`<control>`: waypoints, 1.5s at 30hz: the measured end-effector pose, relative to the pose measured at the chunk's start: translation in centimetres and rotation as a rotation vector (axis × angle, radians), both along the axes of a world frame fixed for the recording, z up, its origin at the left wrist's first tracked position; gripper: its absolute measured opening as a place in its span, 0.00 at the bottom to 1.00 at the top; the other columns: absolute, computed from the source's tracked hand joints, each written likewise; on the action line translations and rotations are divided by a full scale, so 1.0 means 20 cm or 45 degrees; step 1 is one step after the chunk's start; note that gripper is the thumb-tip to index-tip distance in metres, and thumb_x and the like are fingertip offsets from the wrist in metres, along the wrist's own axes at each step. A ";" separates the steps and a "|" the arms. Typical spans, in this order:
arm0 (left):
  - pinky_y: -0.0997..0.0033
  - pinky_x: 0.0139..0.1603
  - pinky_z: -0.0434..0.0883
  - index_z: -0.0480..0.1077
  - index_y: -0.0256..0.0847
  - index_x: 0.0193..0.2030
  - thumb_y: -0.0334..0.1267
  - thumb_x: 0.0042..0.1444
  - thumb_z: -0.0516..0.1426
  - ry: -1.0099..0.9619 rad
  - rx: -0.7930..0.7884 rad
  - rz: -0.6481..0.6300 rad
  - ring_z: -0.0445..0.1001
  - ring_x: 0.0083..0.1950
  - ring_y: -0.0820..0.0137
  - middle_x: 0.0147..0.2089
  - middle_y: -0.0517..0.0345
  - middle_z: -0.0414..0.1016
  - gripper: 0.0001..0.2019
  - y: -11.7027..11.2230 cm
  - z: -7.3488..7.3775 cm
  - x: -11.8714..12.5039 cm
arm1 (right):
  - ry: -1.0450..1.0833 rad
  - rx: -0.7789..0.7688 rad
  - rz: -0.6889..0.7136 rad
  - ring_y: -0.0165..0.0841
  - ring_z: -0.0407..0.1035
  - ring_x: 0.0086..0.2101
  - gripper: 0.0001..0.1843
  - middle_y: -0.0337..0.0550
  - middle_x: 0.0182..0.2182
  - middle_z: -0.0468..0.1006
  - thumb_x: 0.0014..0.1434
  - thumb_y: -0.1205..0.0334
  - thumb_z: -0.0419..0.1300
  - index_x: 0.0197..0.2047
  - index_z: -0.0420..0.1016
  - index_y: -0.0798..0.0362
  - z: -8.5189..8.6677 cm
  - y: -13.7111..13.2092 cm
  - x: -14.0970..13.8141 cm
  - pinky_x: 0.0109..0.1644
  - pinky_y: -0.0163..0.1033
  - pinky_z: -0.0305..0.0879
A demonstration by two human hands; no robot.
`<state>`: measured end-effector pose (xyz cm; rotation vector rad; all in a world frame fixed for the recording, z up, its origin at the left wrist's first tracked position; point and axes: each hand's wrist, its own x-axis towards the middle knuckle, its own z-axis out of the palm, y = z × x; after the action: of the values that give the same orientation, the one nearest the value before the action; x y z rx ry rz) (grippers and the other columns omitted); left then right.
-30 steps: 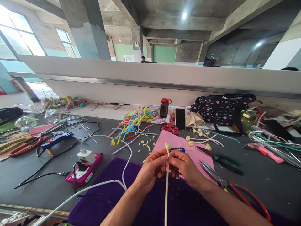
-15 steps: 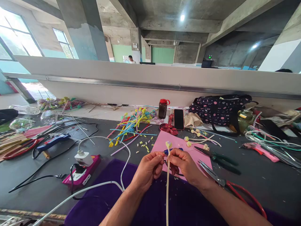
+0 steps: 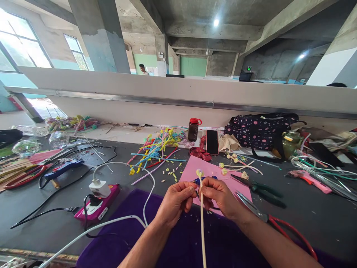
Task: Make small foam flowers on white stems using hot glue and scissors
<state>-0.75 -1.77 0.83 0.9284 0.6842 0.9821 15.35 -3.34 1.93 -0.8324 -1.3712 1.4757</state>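
My right hand [image 3: 220, 196] pinches a long cream stem [image 3: 202, 227] just below its small curled flower tip [image 3: 199, 172]. The stem runs down toward me past the bottom edge. My left hand [image 3: 175, 203] is closed beside it, thumb and fingers pinched close to the stem; whether they touch it I cannot tell. Both hands hover over a purple cloth [image 3: 117, 238], in front of a pink sheet [image 3: 214, 175]. A blue pen [image 3: 205, 179] lies on the sheet just behind my fingers.
Red-handled scissors [image 3: 276, 223] and green-handled pliers [image 3: 259, 188] lie right of my hands. A pink power strip [image 3: 97, 201] with a white charger sits to the left. Coloured stems [image 3: 156, 150], a brown bottle [image 3: 193, 129], a phone [image 3: 213, 141] and a spotted bag [image 3: 262, 130] stand farther back.
The stem's lower end has swung slightly right and my hands have shifted a little right. A person in the far background has walked left.
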 end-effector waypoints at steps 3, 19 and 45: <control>0.82 0.13 0.51 0.69 0.34 0.26 0.39 0.47 0.61 0.007 0.021 -0.027 0.58 0.13 0.85 0.22 0.62 0.68 0.10 0.00 0.00 0.00 | 0.020 -0.027 0.024 0.23 0.62 0.17 0.09 0.35 0.20 0.69 0.56 0.60 0.57 0.28 0.67 0.55 0.01 0.00 0.00 0.21 0.30 0.55; 0.83 0.12 0.53 0.70 0.37 0.35 0.38 0.51 0.57 0.025 0.030 0.006 0.60 0.14 0.83 0.25 0.63 0.70 0.07 -0.01 0.02 0.00 | 0.167 -0.173 0.104 0.23 0.63 0.15 0.09 0.38 0.22 0.73 0.53 0.60 0.59 0.27 0.67 0.57 0.01 0.01 0.02 0.18 0.28 0.53; 0.83 0.13 0.54 0.70 0.36 0.34 0.36 0.49 0.58 -0.056 -0.028 -0.017 0.59 0.16 0.83 0.25 0.63 0.68 0.07 -0.04 0.04 0.01 | 0.005 -0.070 0.077 0.24 0.63 0.17 0.09 0.35 0.22 0.71 0.56 0.59 0.58 0.29 0.67 0.55 0.02 -0.01 0.04 0.20 0.30 0.53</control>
<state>-0.48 -2.56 1.56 0.8885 0.6496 0.9790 16.06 -3.50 2.35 -0.8282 -1.3686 1.5671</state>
